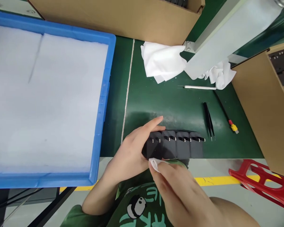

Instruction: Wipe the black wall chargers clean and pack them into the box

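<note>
Several black plug adapters (182,145) stand side by side in a row at the front edge of the green table, their metal pins facing up. My left hand (135,149) grips the left end of the row, thumb and fingers around it. Just in front of the leftmost adapter, my right hand (180,186) pinches a small white cloth (155,164) between its fingertips. The cloth is close to the lower edge of that adapter; whether it touches is hard to tell.
A blue tray (104,94) lined with white foam lies left. Behind are a cardboard box (123,19), white cloths (164,61) and a grey post (229,34). Rightward lie a white-handled pick (200,87), black tweezers (208,119), a cable (233,126) and another box (257,104).
</note>
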`<state>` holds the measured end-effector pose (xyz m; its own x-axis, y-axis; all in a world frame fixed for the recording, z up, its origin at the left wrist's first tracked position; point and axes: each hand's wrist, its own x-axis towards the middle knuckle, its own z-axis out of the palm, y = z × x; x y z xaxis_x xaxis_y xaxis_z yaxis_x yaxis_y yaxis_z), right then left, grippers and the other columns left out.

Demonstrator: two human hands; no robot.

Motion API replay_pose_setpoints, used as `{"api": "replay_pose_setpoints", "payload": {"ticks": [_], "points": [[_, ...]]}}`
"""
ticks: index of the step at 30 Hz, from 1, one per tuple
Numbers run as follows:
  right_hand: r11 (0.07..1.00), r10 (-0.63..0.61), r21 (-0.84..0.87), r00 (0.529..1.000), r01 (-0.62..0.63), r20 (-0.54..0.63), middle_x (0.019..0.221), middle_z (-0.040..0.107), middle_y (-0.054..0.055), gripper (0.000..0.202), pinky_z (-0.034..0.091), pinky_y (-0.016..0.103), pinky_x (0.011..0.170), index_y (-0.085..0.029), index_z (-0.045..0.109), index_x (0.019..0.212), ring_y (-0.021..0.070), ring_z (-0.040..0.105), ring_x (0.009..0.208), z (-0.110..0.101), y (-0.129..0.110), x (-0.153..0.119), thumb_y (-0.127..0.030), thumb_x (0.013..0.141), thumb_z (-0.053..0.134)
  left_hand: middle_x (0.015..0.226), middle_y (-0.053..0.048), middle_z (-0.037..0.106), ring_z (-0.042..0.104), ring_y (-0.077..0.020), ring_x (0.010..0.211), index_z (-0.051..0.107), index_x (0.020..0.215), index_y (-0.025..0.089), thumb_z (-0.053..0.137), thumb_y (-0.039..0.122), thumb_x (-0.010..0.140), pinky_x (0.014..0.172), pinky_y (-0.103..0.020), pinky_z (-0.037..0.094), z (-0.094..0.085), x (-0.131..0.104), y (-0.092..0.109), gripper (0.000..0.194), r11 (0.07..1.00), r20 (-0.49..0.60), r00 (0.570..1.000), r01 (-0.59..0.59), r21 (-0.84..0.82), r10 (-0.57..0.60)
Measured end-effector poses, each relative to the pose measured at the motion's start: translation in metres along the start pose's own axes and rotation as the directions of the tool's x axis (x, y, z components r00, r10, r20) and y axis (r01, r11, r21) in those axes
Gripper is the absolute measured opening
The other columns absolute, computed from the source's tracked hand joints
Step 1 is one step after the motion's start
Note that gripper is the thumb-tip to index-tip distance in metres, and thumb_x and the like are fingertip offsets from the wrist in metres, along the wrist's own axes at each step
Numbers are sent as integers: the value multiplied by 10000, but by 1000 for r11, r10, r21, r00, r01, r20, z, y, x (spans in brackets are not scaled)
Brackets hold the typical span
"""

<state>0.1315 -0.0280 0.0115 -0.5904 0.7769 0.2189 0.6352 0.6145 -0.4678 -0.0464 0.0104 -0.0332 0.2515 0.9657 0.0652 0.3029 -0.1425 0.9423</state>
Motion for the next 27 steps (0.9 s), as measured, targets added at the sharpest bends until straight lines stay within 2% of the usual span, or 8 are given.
{"api": "replay_pose_setpoints", "payload": {"ticks": [5, 8, 11, 14, 16, 20, 23, 27], "points": [[998, -11, -59, 997, 6, -78, 1148, 689, 208, 387, 588, 340, 905, 28, 578, 1282, 256, 675, 1001, -4, 2, 13, -8, 936, 408, 1308, -1, 689, 670, -165, 1162, 349, 1518, 318, 781, 208, 811, 1040, -267, 522, 0, 0, -1, 836, 1000, -2, 1000, 7, -2, -7], [997, -73, -31, 997, 73, 15, 979, 723, 149, 316, 594, 277, 853, 21, 653, 1142, 201, 694, 857, -5, -6, 21, -21, 960, 397, 1324, 4, 681, 665, -174, 1168, 326, 1532, 330, 790, 175, 787, 1035, -278, 529, 0, 0, -2, 891, 1000, 19, 1000, 7, -1, -7], [998, -9, 69, 999, 7, 40, 810, 693, 51, 314, 582, 154, 723, -101, 710, 998, 111, 661, 681, -22, -6, 15, -44, 990, 402, 1324, 1, 681, 666, -184, 1170, 321, 1534, 338, 814, 156, 758, 1033, -291, 533, -1, 0, -3, 937, 1000, 33, 999, 17, 26, -18], [992, 119, -21, 990, -120, -71, 927, 674, 66, 300, 558, 140, 593, -150, 711, 1109, 95, 640, 669, -46, 7, -1, -33, 953, 483, 1310, -4, 687, 673, -187, 1161, 330, 1529, 340, 817, 154, 754, 1025, -295, 540, -1, 0, -3, 933, 999, 26, 1000, 14, 50, -15], [984, 152, -87, 985, -158, -79, 1059, 640, 104, 361, 581, 167, 671, -127, 668, 1230, 111, 654, 773, -51, 16, -7, -5, 923, 522, 1308, -3, 688, 680, -183, 1148, 333, 1528, 346, 818, 153, 755, 1008, -283, 548, 0, 0, -2, 933, 998, 21, 1000, 21, 58, -23], [997, 44, -57, 997, -48, -69, 1094, 648, 136, 361, 576, 263, 937, -37, 633, 1239, 168, 661, 985, -28, 15, 2, 15, 948, 426, 1304, 1, 688, 682, -182, 1153, 349, 1522, 363, 810, 204, 780, 958, -255, 565, 0, 0, 0, 889, 997, 12, 999, 46, 56, -46], [996, -53, -73, 997, 48, -59, 1078, 680, 162, 368, 575, 299, 923, 30, 633, 1208, 202, 653, 970, -11, 4, 13, 6, 950, 372, 1310, 11, 683, 661, -183, 1196, 351, 1520, 377, 781, 188, 791, 950, -244, 561, 0, 0, 1, 867, 998, 4, 999, 51, 48, -51], [994, -47, -102, 999, 45, -24, 1060, 690, 159, 361, 568, 279, 900, 32, 651, 1169, 196, 645, 967, -10, -3, 15, 10, 944, 369, 1312, 9, 682, 674, -175, 1157, 344, 1521, 368, 762, 178, 794, 954, -250, 561, 0, 0, 3, 860, 998, 22, 998, 61, 21, -62]]}}
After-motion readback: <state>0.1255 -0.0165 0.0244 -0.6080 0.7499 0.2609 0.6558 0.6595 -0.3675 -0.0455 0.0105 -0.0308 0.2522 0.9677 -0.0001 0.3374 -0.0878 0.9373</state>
